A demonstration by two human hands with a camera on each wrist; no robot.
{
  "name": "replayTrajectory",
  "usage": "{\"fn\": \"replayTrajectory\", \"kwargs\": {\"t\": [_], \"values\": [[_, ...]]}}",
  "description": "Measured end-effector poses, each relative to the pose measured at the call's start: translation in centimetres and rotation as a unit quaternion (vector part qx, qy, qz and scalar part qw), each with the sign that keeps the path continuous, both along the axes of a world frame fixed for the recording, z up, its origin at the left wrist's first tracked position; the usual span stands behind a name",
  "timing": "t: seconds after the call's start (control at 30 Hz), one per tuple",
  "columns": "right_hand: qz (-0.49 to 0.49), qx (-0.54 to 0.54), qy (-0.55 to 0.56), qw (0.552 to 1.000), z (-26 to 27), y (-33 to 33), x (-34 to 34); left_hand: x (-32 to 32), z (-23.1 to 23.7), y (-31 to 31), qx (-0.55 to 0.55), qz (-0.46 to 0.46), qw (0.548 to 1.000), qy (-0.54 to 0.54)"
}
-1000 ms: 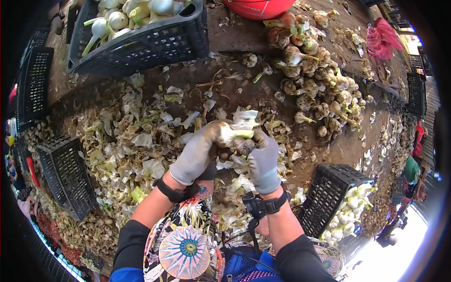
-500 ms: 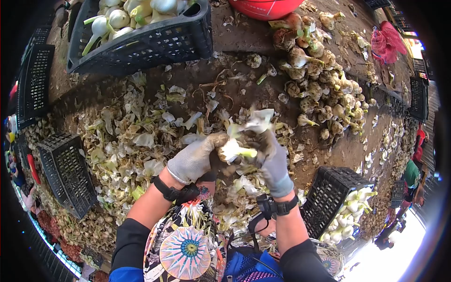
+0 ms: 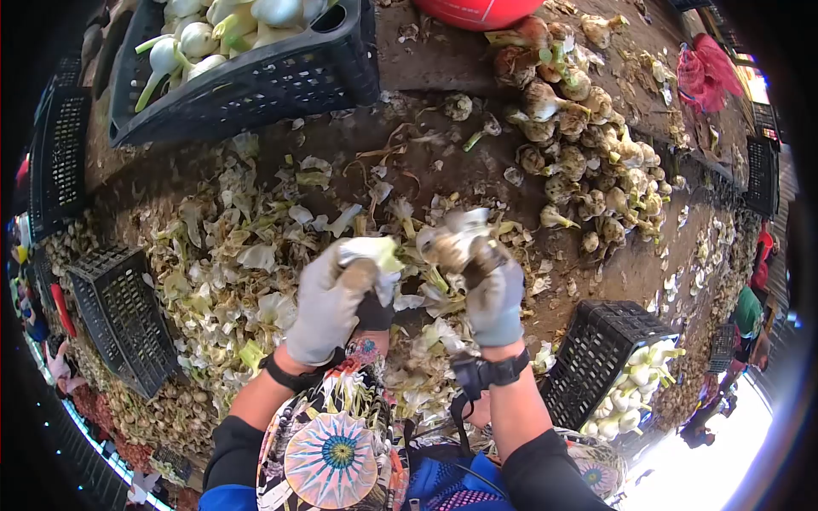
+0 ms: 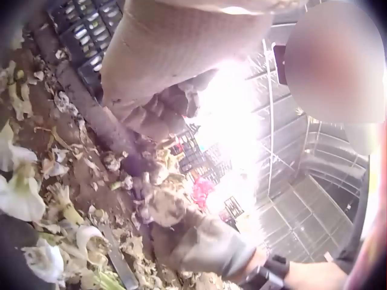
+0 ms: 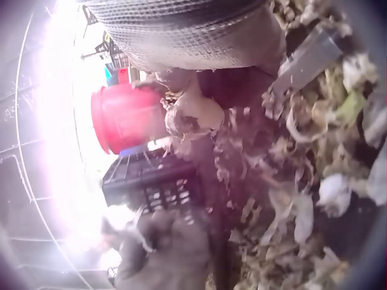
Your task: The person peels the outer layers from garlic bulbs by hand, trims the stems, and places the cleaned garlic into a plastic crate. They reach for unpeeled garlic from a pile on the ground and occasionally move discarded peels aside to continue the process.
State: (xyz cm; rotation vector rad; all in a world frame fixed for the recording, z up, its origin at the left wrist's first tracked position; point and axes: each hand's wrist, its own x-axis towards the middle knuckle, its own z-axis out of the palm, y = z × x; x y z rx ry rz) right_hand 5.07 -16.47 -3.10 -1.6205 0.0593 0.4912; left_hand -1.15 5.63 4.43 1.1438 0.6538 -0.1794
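Both hands wear grey, soiled gloves. The left hand (image 3: pixel 322 307) grips a pale, peeled garlic bulb (image 3: pixel 373 250) with its thumb along it; the bulb is blurred. A short way to the right, the right hand (image 3: pixel 496 300) holds a brownish garlic bulb (image 3: pixel 445 247), with a white flap of skin (image 3: pixel 469 219) beside it. In the right wrist view this bulb (image 5: pixel 192 115) shows below the gloved right hand (image 5: pixel 193 33). The left wrist view has the left hand (image 4: pixel 181 54) large at the top, its bulb hidden.
Loose garlic skins (image 3: pixel 230 255) cover the ground ahead. A black crate (image 3: pixel 247 94) of peeled bulbs stands at upper left, near a red tub (image 3: pixel 477 12). Unpeeled garlic (image 3: pixel 596 179) is heaped at right. More crates stand at left (image 3: pixel 119 315) and lower right (image 3: pixel 588 358).
The hands have moved apart. The left hand has drawn back leftward with the pale bulb and turned thumb up; the right hand keeps a brownish bulb on its own side.
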Motion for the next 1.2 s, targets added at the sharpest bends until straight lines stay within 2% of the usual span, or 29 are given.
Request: {"fn": "replayTrajectory", "kwargs": {"t": [0.03, 0.1, 0.13, 0.17, 0.2, 0.23, 0.3, 0.33, 0.4, 0.43, 0.53, 0.6, 0.63, 0.67, 0.7, 0.73, 0.77, 0.8, 0.83, 0.87, 0.9, 0.93, 0.97, 1.03, 1.1, 1.17, 1.2], "values": [[-0.119, 0.133, 0.172, 0.969, -0.7, 0.0, 1.5, 0.1, 0.6, -0.1, 0.005, 0.062, 0.998, -0.001], [-0.112, 0.122, 0.226, 0.96, 1.1, -0.2, 2.5, 0.0, 0.0, 2.0, 0.071, -0.057, 0.995, 0.051], [-0.112, 0.121, 0.229, 0.959, 0.7, -0.7, 1.9, 0.1, -0.4, 1.9, 0.071, -0.057, 0.994, 0.054], [-0.073, 0.138, 0.18, 0.971, -0.2, -1.3, 1.2, 0.5, -1.2, 1.5, 0.197, -0.132, 0.971, 0.027], [-0.034, 0.154, 0.129, 0.979, -0.6, -1.6, 0.9, 1.0, -1.9, 1.1, 0.318, -0.205, 0.926, 0.0], [0.014, 0.113, 0.145, 0.983, 0.5, -0.5, 1.9, 1.6, -2.3, 1.0, 0.319, -0.205, 0.925, -0.001], [0.004, 0.208, 0.228, 0.951, 3.0, 0.8, 2.0, 2.3, -2.9, 0.7, 0.128, -0.227, 0.962, -0.081], [0.006, 0.208, 0.228, 0.951, 2.9, 0.8, 1.9, 2.6, -3.1, 0.6, 0.086, -0.239, 0.963, -0.09], [0.0, 0.301, 0.257, 0.918, 2.6, 0.7, 1.7, 3.1, -2.3, 0.5, 0.056, -0.242, 0.967, -0.05], [0.001, 0.301, 0.256, 0.919, 2.7, 0.8, 1.7, 3.3, -2.1, 0.5, 0.025, -0.246, 0.969, -0.009], [0.003, 0.334, 0.284, 0.899, 2.6, 0.7, 1.6, 3.2, -2.0, -0.1, 0.06, -0.216, 0.973, -0.05], [-0.047, 0.356, 0.265, 0.895, 0.9, 0.0, 1.3, 3.2, -0.1, 0.4, 0.056, -0.221, 0.973, -0.035], [-0.095, 0.354, 0.367, 0.855, 0.1, -0.7, 2.1, 3.2, 0.7, 0.7, 0.051, -0.227, 0.972, -0.02], [-0.125, 0.315, 0.331, 0.881, -0.4, -1.1, 1.9, 3.0, 0.7, 0.7, 0.052, -0.227, 0.972, -0.02], [-0.154, 0.273, 0.295, 0.903, -0.5, -1.0, 1.9, 2.7, 0.5, 0.7, 0.084, -0.261, 0.955, -0.112], [-0.153, 0.273, 0.296, 0.902, -0.6, -1.4, 1.6, 2.3, 0.3, 0.7, 0.115, -0.293, 0.928, -0.2], [-0.123, 0.251, 0.271, 0.921, -0.8, -2.2, 1.2, 1.7, -0.6, 0.8, 0.115, -0.293, 0.928, -0.201], [-0.094, 0.228, 0.245, 0.938, -0.4, -2.2, 1.2, 1.4, -1.4, 0.8, 0.122, -0.279, 0.941, -0.147], [-0.095, 0.228, 0.242, 0.938, 0.0, -2.3, 1.2, 1.2, -2.0, 0.8, 0.127, -0.265, 0.951, -0.094], [-0.057, 0.233, 0.229, 0.943, 0.6, -2.3, 1.1, 1.1, -2.4, 0.8, 0.162, -0.258, 0.95, -0.067], [-0.016, 0.237, 0.217, 0.947, 1.4, -2.1, 1.2, 1.6, -2.1, 0.7, 0.162, -0.257, 0.95, -0.068], [0.025, 0.182, 0.198, 0.963, 2.1, -2.0, 1.6, 2.0, -1.7, 0.5, 0.157, -0.241, 0.954, -0.082], [0.026, 0.182, 0.198, 0.963, 2.6, -1.9, 1.8, 2.3, -1.5, 0.3, 0.154, -0.225, 0.957, -0.097], [0.103, 0.133, 0.208, 0.964, 3.6, -1.3, 2.3, 2.9, -1.3, 0.5, 0.134, -0.241, 0.952, -0.132], [0.101, 0.133, 0.201, 0.965, 4.1, -0.7, 2.2, 3.5, -0.3, 0.8, 0.081, -0.348, 0.928, -0.102], [0.123, 0.147, 0.186, 0.964, 3.8, -0.9, 2.1, 3.2, -0.4, 0.3, 0.105, -0.353, 0.922, -0.122], [0.104, 0.139, 0.228, 0.958, 4.1, -0.6, 2.0, 3.0, -0.9, 0.0, 0.151, -0.333, 0.919, -0.145]]}}
